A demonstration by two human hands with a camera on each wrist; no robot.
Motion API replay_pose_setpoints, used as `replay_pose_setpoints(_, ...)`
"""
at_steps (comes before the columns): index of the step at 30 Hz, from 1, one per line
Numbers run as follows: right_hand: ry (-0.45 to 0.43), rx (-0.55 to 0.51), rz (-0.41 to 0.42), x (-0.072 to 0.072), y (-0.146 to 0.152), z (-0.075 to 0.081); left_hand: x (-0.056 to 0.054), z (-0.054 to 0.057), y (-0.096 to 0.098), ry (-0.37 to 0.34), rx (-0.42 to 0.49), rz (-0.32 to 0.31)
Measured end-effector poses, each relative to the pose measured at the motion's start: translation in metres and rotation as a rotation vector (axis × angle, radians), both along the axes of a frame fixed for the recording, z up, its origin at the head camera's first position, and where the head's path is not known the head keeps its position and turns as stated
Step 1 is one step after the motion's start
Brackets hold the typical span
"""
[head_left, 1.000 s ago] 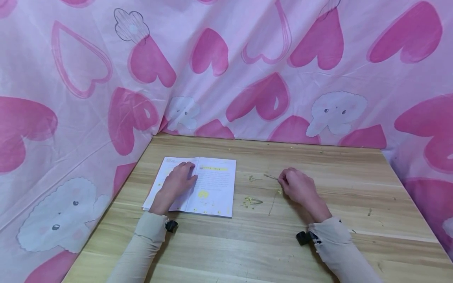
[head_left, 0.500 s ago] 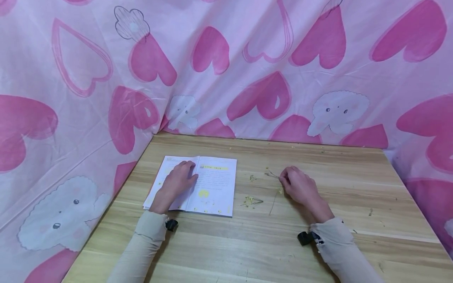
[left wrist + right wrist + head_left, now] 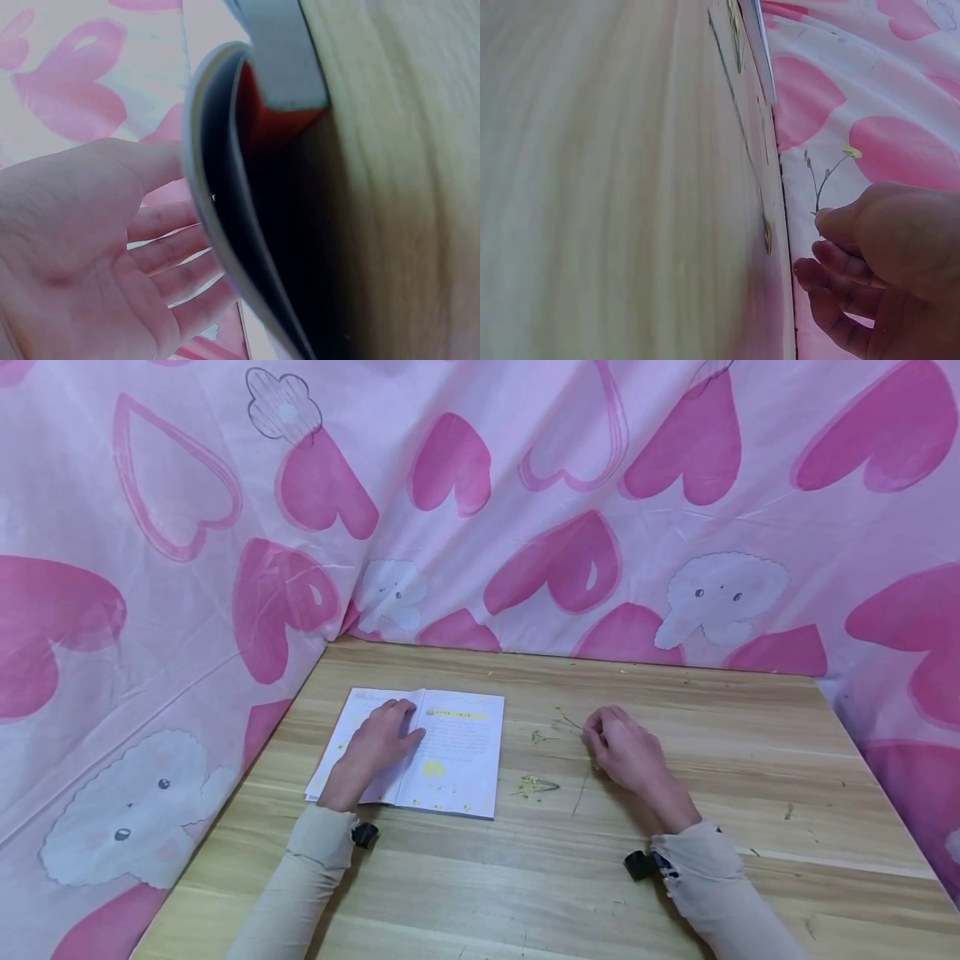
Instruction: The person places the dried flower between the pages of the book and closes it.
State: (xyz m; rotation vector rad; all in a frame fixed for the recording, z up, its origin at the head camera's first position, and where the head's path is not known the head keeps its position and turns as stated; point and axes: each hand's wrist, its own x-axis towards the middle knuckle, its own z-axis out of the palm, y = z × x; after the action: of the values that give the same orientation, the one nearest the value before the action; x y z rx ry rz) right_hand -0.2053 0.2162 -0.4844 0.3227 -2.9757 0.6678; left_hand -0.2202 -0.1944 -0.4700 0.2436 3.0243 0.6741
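My left hand point(image 3: 372, 745) rests across the left page and the centre fold of an open book point(image 3: 467, 752) printed in yellow. In the left wrist view, its fingers point(image 3: 169, 244) lie loosely stretched over the pages, and the page edges curve up toward the camera. My right hand point(image 3: 624, 750) pinches a thin dried flower sprig point(image 3: 821, 180) between thumb and forefinger, to the right of the book. The sprig forks, with a small yellow bloom at one tip. Below that hand, a long thin flower stem point(image 3: 581, 793) lies on the table.
Between book and right hand lie a small bunch of dried yellow flowers point(image 3: 536, 785) and a smaller sprig point(image 3: 538, 737). Plant bits point(image 3: 788, 811) dot the wooden table point(image 3: 480, 893). A pink heart-patterned cloth point(image 3: 555, 443) hangs along its back and left sides.
The right hand has shifted slightly left and back with the sprig, whose visible end has turned in its fingers. The left hand has stayed on the book.
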Motion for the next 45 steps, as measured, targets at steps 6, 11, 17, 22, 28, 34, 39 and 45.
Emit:
replay_pose_setpoints(6,0.028,-0.019,0.021,-0.001,-0.017,0.004,0.001,0.003,-0.001,0.000,0.012,-0.010)
replay_pose_setpoints(11,0.041,-0.026,0.047,-0.003,-0.034,0.006,0.000,0.003,-0.002,-0.014,0.014,-0.015)
replay_pose_setpoints(17,0.055,-0.037,0.088,-0.004,-0.058,0.010,0.000,0.003,-0.002,-0.073,-0.024,-0.015)
replay_pose_setpoints(22,0.058,-0.035,0.106,-0.005,-0.076,0.011,0.003,0.004,-0.003,-0.101,-0.057,-0.039)
replay_pose_setpoints(28,0.067,-0.058,0.127,-0.006,-0.096,0.011,0.006,-0.001,-0.007,-0.043,-0.071,-0.052)
replay_pose_setpoints(34,0.057,-0.056,0.134,-0.007,-0.113,0.009,0.005,-0.008,-0.009,-0.008,-0.008,-0.095)
replay_pose_setpoints(39,0.051,-0.053,0.140,-0.009,-0.125,0.010,0.004,-0.010,-0.010,0.030,-0.020,-0.130)
replay_pose_setpoints(45,0.033,-0.062,0.122,-0.012,-0.138,0.008,0.002,-0.012,-0.013,0.043,-0.025,-0.144)
